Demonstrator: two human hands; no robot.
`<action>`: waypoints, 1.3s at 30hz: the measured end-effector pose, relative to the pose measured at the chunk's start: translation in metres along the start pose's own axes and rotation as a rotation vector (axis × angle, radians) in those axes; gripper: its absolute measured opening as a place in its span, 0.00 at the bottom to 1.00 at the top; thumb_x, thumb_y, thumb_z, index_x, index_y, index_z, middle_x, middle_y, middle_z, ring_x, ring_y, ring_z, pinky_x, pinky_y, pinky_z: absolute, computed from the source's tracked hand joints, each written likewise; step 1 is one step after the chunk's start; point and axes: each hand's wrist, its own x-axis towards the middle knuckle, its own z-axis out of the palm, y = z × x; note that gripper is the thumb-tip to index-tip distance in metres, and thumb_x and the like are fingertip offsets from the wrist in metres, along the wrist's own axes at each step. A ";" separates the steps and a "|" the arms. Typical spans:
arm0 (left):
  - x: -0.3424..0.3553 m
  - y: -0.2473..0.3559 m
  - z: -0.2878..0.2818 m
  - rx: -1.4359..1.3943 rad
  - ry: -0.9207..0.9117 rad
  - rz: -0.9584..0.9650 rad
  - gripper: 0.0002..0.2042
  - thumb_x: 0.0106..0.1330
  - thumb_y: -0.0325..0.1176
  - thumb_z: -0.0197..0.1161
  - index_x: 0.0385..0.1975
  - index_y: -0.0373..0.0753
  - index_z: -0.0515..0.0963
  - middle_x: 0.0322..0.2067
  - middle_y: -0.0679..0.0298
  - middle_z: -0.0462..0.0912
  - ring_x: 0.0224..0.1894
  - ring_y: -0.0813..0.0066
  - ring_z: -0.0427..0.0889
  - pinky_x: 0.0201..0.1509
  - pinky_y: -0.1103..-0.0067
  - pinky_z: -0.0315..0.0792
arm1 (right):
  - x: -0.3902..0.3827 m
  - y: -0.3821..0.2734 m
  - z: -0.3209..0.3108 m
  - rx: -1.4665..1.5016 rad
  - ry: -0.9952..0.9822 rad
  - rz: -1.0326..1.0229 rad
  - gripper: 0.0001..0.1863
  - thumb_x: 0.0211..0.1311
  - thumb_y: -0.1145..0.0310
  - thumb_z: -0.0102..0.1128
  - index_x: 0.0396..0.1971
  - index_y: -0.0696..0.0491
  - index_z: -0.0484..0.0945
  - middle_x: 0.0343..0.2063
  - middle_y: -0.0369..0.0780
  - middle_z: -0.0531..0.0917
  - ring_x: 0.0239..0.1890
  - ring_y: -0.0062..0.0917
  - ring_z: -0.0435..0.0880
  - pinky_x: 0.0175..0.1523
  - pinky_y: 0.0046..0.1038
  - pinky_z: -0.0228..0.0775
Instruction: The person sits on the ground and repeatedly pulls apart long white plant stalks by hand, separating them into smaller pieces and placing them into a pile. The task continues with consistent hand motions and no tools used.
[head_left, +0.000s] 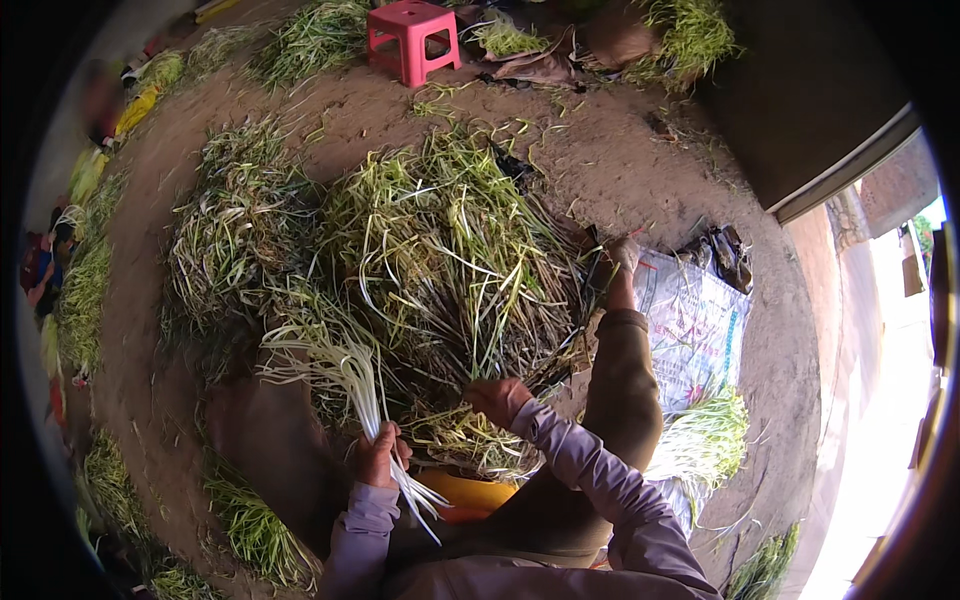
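My left hand (378,455) is closed around a bunch of long pale white stalks (365,390), their leaves fanning up and leftward and their white ends hanging below it. My right hand (497,400) has its fingers curled at the lower edge of a big tangled pile (450,250) of green, yellowing and brown stalks; what they grip is hidden. Beneath my hands, more loose stalks lie over something yellow (470,495).
My outstretched leg (625,390) borders a white sack (690,300) holding pale trimmed bunches (700,440). Another heap (235,220) lies left, more greens (250,520) lower left. A pink stool (412,35) stands behind on the dirt floor (630,140); a bright doorway is right.
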 end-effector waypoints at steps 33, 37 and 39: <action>-0.005 0.011 0.015 -0.104 -0.049 -0.258 0.10 0.56 0.42 0.61 0.27 0.46 0.70 0.10 0.74 0.63 0.07 0.84 0.58 0.10 0.84 0.52 | 0.015 0.063 -0.066 -0.684 -0.391 -0.024 0.08 0.52 0.64 0.47 0.28 0.51 0.72 0.29 0.40 0.76 0.30 0.35 0.76 0.36 0.34 0.71; -0.003 0.010 0.017 -0.130 -0.045 -0.286 0.08 0.56 0.40 0.62 0.28 0.46 0.71 0.10 0.74 0.62 0.07 0.84 0.59 0.10 0.84 0.53 | 0.072 0.071 -0.102 -0.646 0.338 0.308 0.06 0.54 0.67 0.47 0.31 0.49 0.71 0.29 0.41 0.75 0.31 0.37 0.77 0.32 0.36 0.71; -0.006 0.010 0.019 -0.133 -0.032 -0.283 0.08 0.56 0.38 0.62 0.29 0.46 0.71 0.10 0.74 0.62 0.07 0.84 0.59 0.10 0.84 0.53 | 0.090 0.076 -0.105 -0.658 0.347 0.377 0.06 0.53 0.68 0.46 0.30 0.49 0.71 0.30 0.42 0.74 0.33 0.39 0.76 0.34 0.36 0.69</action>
